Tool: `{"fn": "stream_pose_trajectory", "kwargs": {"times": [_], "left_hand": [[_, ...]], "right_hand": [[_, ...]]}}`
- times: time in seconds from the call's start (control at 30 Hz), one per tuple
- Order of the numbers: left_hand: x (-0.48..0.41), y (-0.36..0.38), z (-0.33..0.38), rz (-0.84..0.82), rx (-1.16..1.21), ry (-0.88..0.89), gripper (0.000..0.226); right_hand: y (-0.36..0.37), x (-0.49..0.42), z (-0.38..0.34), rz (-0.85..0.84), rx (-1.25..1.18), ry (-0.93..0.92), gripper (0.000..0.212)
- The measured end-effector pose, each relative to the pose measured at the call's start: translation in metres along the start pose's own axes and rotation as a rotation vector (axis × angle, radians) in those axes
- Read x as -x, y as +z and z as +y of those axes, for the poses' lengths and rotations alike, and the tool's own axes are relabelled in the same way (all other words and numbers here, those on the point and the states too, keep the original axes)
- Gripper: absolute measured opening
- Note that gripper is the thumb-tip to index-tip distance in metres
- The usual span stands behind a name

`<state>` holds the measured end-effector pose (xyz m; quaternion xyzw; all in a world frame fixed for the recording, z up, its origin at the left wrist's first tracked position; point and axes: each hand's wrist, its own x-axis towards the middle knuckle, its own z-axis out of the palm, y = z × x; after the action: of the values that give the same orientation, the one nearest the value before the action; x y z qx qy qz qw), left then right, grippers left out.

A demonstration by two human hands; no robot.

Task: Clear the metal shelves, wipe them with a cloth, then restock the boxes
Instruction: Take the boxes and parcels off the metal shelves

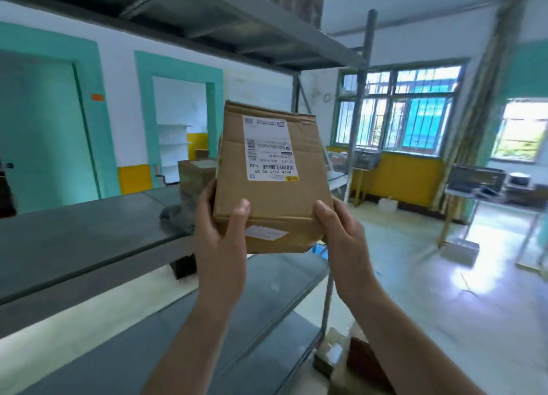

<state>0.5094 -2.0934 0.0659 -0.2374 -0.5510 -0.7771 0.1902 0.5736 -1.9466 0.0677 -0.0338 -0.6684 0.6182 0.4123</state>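
Note:
A brown cardboard box (271, 193) with a white shipping label is held up in front of me, above the end of the grey metal shelf (80, 234). My left hand (218, 240) grips its lower left side, thumb on the front face. My right hand (345, 240) grips its lower right side, thumb on the front edge. A grey cloth (175, 218) lies crumpled on the shelf just left of my left hand. Another cardboard box (195, 172) stands further back on the same shelf, partly hidden by the held box.
A lower shelf (267, 305) runs beneath, and an upper shelf (225, 27) hangs overhead. Grey uprights (360, 98) stand at the rack's right end. Boxes (355, 362) sit on the floor by the rack's foot. Tables with equipment (480, 181) stand at the right, windows behind.

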Motion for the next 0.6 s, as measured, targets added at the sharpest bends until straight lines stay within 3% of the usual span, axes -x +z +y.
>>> {"fn": "stream_pose_trajectory", "kwargs": {"times": [0.17,0.33,0.6], "left_hand": [[0.078,0.090,-0.001,-0.128,0.059,-0.088,0.037],[0.172,0.178,-0.013,-0.331,0.166,-0.272,0.049],[0.322,0.322,-0.025,-0.560,0.272,-0.491,0.040]], "right_hand": [[-0.119,0.035,-0.018,0.165,0.105,0.057,0.026],[-0.251,0.079,-0.013,0.321,0.149,0.153,0.028],[-0.459,0.151,-0.010,0.532,0.250,0.262,0.025]]}}
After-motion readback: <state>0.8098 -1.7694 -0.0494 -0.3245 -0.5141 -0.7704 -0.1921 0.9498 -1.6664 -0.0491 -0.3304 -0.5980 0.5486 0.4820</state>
